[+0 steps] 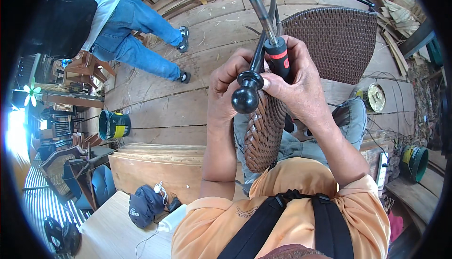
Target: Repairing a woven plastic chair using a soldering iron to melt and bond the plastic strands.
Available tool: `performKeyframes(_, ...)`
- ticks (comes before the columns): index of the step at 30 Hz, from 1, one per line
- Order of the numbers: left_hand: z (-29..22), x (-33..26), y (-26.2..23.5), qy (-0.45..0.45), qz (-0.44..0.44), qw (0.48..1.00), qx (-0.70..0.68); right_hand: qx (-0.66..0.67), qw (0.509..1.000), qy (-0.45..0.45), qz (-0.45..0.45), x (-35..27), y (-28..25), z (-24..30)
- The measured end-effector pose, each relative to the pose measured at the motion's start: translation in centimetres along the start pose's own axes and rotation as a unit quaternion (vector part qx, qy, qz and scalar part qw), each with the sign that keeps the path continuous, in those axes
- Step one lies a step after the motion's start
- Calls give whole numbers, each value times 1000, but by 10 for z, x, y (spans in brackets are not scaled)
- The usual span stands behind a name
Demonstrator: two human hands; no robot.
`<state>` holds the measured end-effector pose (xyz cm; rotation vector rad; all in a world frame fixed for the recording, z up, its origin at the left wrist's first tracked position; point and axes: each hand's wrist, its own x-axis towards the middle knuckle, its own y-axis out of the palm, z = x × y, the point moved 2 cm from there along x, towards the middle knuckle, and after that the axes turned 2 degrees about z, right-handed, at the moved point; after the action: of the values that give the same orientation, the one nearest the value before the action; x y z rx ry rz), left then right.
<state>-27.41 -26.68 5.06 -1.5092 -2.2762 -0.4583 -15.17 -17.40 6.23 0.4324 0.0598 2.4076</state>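
Orange shirt [301, 198] and black harness straps [278, 212] fill the near edge, and just beyond them a woven brown rattan leg [263, 132] rises between the knees, propped there so both hands can work its top. At its upper end a black metal tube ends in a round black knob [245, 100]. Left hand [226, 87] wraps its grip tight around that tube, steadying it. Right hand [301, 85] is clenched on the red-and-black handle of a tool [278, 54], whose shaft points away. Behind, a woven chair panel [336, 42] stands on the plank floor [174, 113], where a green bucket [113, 125] sits left, near another person's legs [141, 38].
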Motion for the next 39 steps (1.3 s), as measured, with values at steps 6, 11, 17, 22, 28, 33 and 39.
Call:
performKeyframes(6, -1, 0, -1, -11, -5, 1000, -1, -2, 1000, -15, -4, -1, 0, -2)
performKeyframes(11, -2, 5, 1, 28, 9, 999, 18, 28, 999, -25, -26, -3, 3, -7)
performKeyframes(17, -1, 3, 1, 16, -5, 1000, 12, 97, 992, 8, -83, -10, -13, -6)
performKeyframes(22, 1, 3, -1, 7, 1, 1000, 10, 132, 987, 73, -48, -11, -28, -7)
performKeyframes(28, 0, 3, 0, 13, 7, 1000, -13, 131, 988, 75, 14, -12, -21, -4)
performKeyframes(33, 0, 4, 0, -1, -3, 1000, -2, 126, 988, 88, 34, -7, -13, 1)
performKeyframes(39, 0, 4, 0, 13, -4, 1000, -4, 117, 991, 59, -8, -6, -5, 7)
